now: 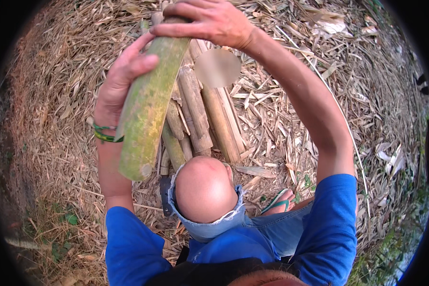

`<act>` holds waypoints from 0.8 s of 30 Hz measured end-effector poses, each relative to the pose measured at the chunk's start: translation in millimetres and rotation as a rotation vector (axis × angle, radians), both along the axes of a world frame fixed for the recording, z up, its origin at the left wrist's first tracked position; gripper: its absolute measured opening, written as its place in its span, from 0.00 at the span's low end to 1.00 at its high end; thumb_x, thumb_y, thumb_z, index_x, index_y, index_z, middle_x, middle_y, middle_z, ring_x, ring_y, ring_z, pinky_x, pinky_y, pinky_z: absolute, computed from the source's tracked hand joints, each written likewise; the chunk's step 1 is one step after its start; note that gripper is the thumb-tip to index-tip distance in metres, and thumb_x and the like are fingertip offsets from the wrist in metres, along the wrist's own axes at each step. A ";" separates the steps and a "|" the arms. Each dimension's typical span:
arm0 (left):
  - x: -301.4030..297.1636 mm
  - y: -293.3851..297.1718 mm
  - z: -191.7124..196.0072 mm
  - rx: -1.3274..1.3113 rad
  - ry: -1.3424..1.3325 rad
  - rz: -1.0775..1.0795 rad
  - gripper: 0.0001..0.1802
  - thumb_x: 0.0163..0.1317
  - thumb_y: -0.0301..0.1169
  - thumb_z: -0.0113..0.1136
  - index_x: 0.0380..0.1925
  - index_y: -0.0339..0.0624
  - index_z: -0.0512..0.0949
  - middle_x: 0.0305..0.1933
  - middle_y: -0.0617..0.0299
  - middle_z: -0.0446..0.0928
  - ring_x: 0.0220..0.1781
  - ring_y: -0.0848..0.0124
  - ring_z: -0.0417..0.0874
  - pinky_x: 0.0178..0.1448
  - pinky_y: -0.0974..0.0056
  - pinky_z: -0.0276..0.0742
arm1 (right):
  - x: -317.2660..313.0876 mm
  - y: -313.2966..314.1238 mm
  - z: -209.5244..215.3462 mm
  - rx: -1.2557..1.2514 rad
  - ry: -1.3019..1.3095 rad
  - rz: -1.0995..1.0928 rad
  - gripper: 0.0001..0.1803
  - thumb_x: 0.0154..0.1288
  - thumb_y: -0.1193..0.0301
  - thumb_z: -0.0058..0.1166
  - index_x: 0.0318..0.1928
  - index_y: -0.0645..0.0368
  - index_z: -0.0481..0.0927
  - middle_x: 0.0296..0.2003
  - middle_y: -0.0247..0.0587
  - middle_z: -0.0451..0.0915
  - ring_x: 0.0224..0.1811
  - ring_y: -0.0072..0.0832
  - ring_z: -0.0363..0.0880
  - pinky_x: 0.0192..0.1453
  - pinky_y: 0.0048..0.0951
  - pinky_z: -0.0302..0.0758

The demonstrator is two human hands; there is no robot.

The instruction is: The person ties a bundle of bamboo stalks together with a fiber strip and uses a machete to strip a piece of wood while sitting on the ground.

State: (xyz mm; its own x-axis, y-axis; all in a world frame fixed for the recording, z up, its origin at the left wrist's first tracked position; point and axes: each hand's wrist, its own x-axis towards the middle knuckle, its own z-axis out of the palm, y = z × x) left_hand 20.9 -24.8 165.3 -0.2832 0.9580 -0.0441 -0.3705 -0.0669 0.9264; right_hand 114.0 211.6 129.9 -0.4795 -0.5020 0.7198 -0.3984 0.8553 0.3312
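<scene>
A thick green bamboo piece (152, 105) with yellowish, mottled skin is held up at a slant in front of me. Its far end lies between my hands, and its near end hangs close to my bare knee. My left hand (124, 71) grips its left side, thumb across the front, with green bands on the wrist. Over the far end curl the fingers of my right hand (207, 21). Below it, several dry tan bamboo lengths (195, 112) lie side by side on the ground, partly covered by the held piece. A blurred oval hides part of them.
Dry bamboo leaves and chips (281, 128) litter the ground all round. A dark flat object (166, 195) lies left of my knee (205, 186), mostly hidden. My sandalled foot (281, 201) is at the right. A long thin pale stalk (341, 109) runs past my right arm.
</scene>
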 end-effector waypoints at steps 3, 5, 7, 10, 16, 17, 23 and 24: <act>-0.4 -17.5 -36.3 0.010 0.183 0.159 0.50 0.53 0.24 0.70 0.73 0.29 0.53 0.70 0.46 0.66 0.66 0.62 0.75 0.68 0.60 0.74 | -25.2 -24.5 -27.9 -0.017 0.103 -0.071 0.30 0.65 0.63 0.56 0.69 0.43 0.70 0.59 0.50 0.76 0.58 0.45 0.78 0.61 0.43 0.76; -2.8 -17.7 -87.7 0.065 0.286 0.293 0.51 0.51 0.20 0.69 0.74 0.28 0.52 0.69 0.47 0.66 0.67 0.63 0.73 0.70 0.61 0.72 | -32.0 -40.2 -76.7 -0.292 -0.033 -0.213 0.39 0.57 0.72 0.62 0.69 0.30 0.70 0.69 0.48 0.66 0.61 0.47 0.76 0.64 0.43 0.76; 15.1 -26.3 -132.9 0.022 0.230 0.356 0.53 0.50 0.23 0.69 0.75 0.30 0.52 0.73 0.48 0.62 0.73 0.61 0.66 0.77 0.60 0.60 | -24.6 -72.9 -123.3 -0.832 -0.333 -0.165 0.40 0.54 0.84 0.56 0.69 0.43 0.71 0.68 0.60 0.65 0.69 0.55 0.68 0.73 0.44 0.67; 28.2 -36.1 -199.5 0.113 0.088 0.438 0.52 0.54 0.21 0.69 0.75 0.28 0.47 0.70 0.48 0.64 0.68 0.63 0.71 0.72 0.61 0.68 | -25.1 -108.5 -209.7 -1.500 -0.445 0.009 0.38 0.55 0.88 0.45 0.71 0.65 0.64 0.66 0.66 0.68 0.69 0.53 0.69 0.72 0.43 0.68; 51.5 -44.9 -250.8 0.067 0.134 0.509 0.54 0.53 0.20 0.70 0.75 0.28 0.46 0.74 0.47 0.59 0.74 0.62 0.64 0.76 0.60 0.63 | -11.2 -135.3 -232.7 -1.878 -0.544 -0.125 0.40 0.65 0.58 0.59 0.70 0.70 0.64 0.63 0.63 0.74 0.62 0.48 0.77 0.68 0.39 0.70; 55.0 -45.9 -252.0 0.081 0.158 0.529 0.55 0.53 0.20 0.71 0.75 0.28 0.46 0.75 0.47 0.58 0.75 0.62 0.63 0.76 0.60 0.62 | -12.5 -143.1 -222.1 -1.921 -0.528 -0.136 0.43 0.63 0.55 0.62 0.70 0.70 0.64 0.62 0.63 0.74 0.63 0.50 0.76 0.69 0.40 0.70; 55.3 -56.4 -253.8 -0.146 0.443 0.608 0.52 0.50 0.28 0.73 0.74 0.32 0.55 0.76 0.47 0.55 0.77 0.56 0.58 0.77 0.55 0.55 | -23.7 -160.9 -225.6 -1.302 -0.607 -0.560 0.49 0.57 0.52 0.67 0.73 0.62 0.63 0.69 0.69 0.60 0.72 0.59 0.60 0.76 0.49 0.58; 55.9 -57.8 -254.4 -0.307 0.697 0.635 0.51 0.50 0.33 0.74 0.73 0.35 0.58 0.75 0.46 0.56 0.75 0.52 0.58 0.76 0.50 0.55 | -26.2 -162.9 -234.5 -1.239 -0.616 -0.640 0.48 0.57 0.53 0.67 0.73 0.61 0.63 0.70 0.70 0.58 0.73 0.60 0.58 0.76 0.51 0.56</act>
